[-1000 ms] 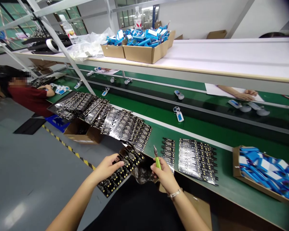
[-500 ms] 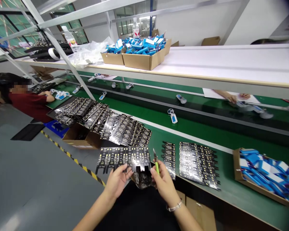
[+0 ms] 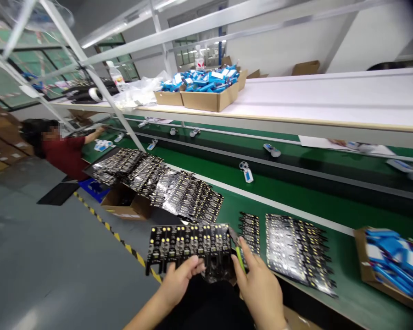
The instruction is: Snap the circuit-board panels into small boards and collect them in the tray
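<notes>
My left hand (image 3: pixel 182 280) grips the lower edge of a black circuit board panel (image 3: pixel 189 245) lined with small yellow-white LEDs. My right hand (image 3: pixel 258 288) holds a green-handled cutter (image 3: pixel 239 256), its metal tip (image 3: pixel 232 234) right by the panel's right end. Beneath the panel, between my hands, lies a crumpled dark plastic bag (image 3: pixel 220 272). Just past my right hand sit a narrow stack of panels (image 3: pixel 249 233) and a wider spread of panels (image 3: pixel 298 253) on the green workbench (image 3: pixel 344 215).
Overlapping panels (image 3: pixel 158 183) run along the bench toward a co-worker in a red shirt (image 3: pixel 64 155). A cardboard box of blue items (image 3: pixel 388 266) sits at right. White devices ride a conveyor (image 3: pixel 248 172) under a white shelf (image 3: pixel 330 103) holding cartons.
The panel has swung from a slant in my left hand to lying level between my hands. My hands have come closer together, and the whole view has tilted and shifted as my head moved.
</notes>
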A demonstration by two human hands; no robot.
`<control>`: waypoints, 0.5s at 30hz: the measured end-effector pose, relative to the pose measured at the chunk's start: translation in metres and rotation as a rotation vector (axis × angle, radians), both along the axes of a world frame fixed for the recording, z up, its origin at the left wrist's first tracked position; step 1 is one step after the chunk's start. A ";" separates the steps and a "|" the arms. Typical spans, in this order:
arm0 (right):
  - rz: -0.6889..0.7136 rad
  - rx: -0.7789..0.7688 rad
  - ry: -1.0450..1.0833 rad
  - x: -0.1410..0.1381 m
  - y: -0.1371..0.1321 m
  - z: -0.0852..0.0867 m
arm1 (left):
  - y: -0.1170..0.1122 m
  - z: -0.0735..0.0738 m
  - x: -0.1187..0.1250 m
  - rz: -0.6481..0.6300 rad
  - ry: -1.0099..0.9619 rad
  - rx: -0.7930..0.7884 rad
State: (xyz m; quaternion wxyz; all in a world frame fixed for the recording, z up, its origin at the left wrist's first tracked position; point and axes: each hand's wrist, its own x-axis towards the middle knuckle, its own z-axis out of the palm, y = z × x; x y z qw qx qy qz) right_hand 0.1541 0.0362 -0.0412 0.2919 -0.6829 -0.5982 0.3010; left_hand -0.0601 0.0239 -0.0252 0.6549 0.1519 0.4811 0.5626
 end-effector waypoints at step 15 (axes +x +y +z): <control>0.216 -0.028 0.275 0.006 -0.009 -0.019 | -0.006 -0.007 0.006 0.214 -0.053 -0.006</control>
